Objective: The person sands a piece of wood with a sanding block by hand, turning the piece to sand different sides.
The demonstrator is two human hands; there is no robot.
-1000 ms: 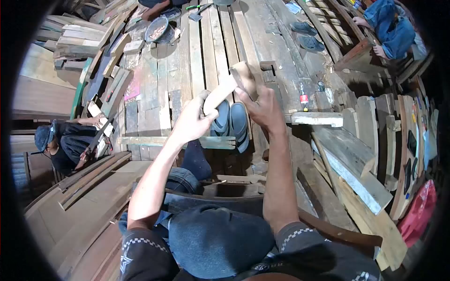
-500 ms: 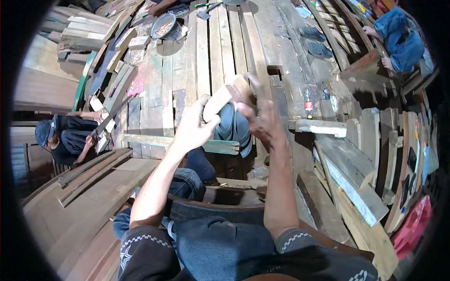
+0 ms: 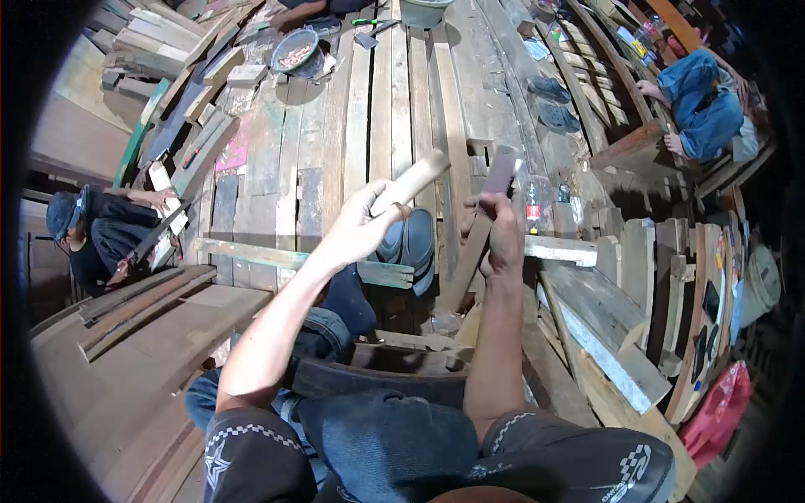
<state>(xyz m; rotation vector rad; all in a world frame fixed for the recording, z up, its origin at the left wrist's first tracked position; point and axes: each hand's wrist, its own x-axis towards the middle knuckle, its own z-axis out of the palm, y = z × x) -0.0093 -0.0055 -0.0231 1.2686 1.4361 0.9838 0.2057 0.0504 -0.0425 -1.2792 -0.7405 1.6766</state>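
Observation:
My left hand (image 3: 359, 222) is closed around a short pale wooden block (image 3: 412, 180), which tilts up to the right. In my right hand (image 3: 501, 230) is a dark brownish-purple strip (image 3: 501, 170), gripped between thumb and fingers. A brown length (image 3: 466, 264) runs down below that hand; whether it belongs to the same strip I cannot tell. Block and strip are apart. Beneath the hands are grey-blue slippers (image 3: 417, 239) and a greenish wooden bar (image 3: 381, 273).
Long planks form the floor ahead. A bucket (image 3: 298, 52) with small pieces and a hammer-like tool (image 3: 369, 35) lie farther off. Another person (image 3: 109, 230) works at left with a saw; one in jeans (image 3: 700, 101) sits at right. Lumber (image 3: 604, 289) is stacked on my right.
My hands have drawn apart: the right one moved right with the dark strip, off the wooden block. My left hand still holds the block, and the view has shifted slightly.

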